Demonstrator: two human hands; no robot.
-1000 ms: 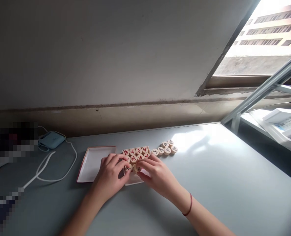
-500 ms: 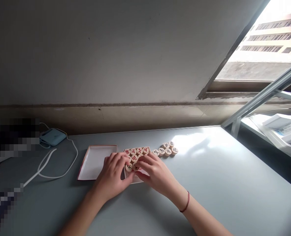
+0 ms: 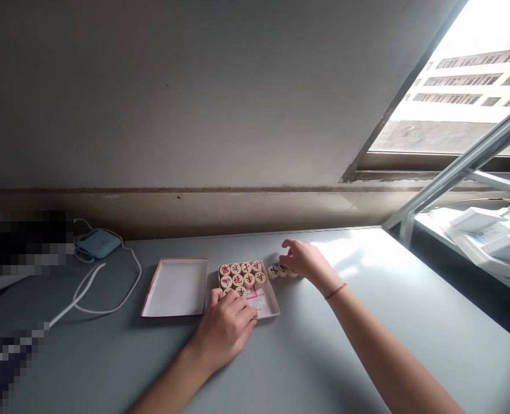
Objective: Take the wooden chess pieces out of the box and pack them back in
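Observation:
A shallow box [image 3: 274,307] holds rows of round wooden xiangqi pieces [image 3: 237,280], most with red characters and a black one in the nearest row. My left hand [image 3: 229,328] lies at the box's near left corner, fingers bent over its front edge and hiding part of the nearest row. Right of the box sit loose xiangqi pieces [image 3: 273,271] with dark characters. Over them hovers my right hand [image 3: 306,259], its fingers curved and apart; it covers several of these pieces. Its wrist carries a thin red cord.
The box's lid [image 3: 177,287] lies upturned to the left. Further left are a light blue device [image 3: 99,244] and a white cable [image 3: 140,270] on the grey table [image 3: 323,356]. A metal frame [image 3: 436,178] and a shelf with white boxes [image 3: 479,224] stand at the right.
My right hand has left the box and moved right to the loose pieces. My left hand has shifted right and nearer, onto the box's front edge. The view has tilted slightly.

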